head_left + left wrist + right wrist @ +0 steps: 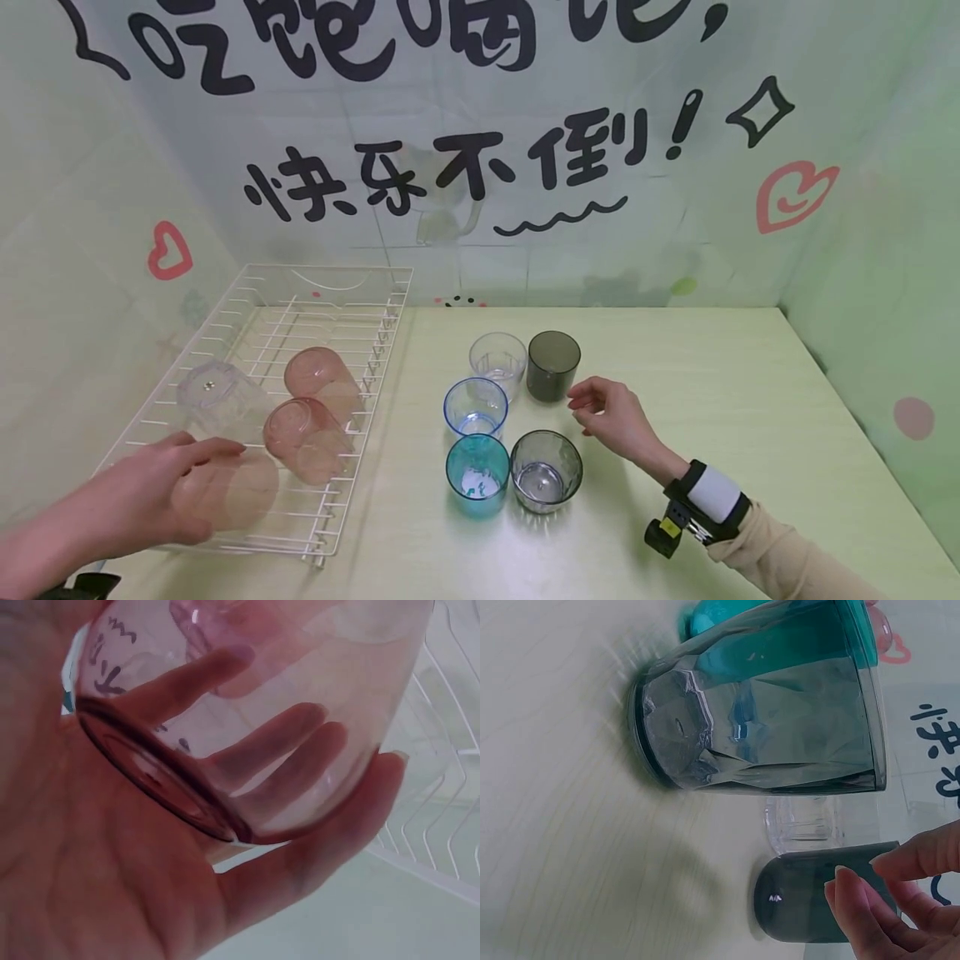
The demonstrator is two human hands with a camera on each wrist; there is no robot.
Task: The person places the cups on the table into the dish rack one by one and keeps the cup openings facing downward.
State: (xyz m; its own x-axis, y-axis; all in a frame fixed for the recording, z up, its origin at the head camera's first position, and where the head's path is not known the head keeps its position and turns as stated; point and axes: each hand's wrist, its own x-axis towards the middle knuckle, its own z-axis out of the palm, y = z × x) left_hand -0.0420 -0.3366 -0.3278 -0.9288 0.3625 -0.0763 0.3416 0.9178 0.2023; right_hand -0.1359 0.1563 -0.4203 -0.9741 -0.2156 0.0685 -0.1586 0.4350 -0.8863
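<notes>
At the front of the white wire rack (330, 500), my left hand (153, 496) grips a pale pink glass (243, 492). In the left wrist view, its fingers wrap round the pink glass (300, 750), visible through the clear wall, with the base toward the palm. My right hand (615, 417) hovers just right of a dark grey cup (553, 371) with nothing in its loosely bent fingers (851, 900). Left of that cup stands a clear glass (497, 358). Nearer are a blue-rimmed glass (476, 408), a teal glass (477, 475) and a smoky faceted glass (546, 475), all upright.
Two other pink glasses (322, 383) lie tilted in the rack, bases facing up and left. Beside them is a clear faceted glass (217, 396), also base up. The pale wooden table (712, 375) meets a printed curtain (600, 267) at the back.
</notes>
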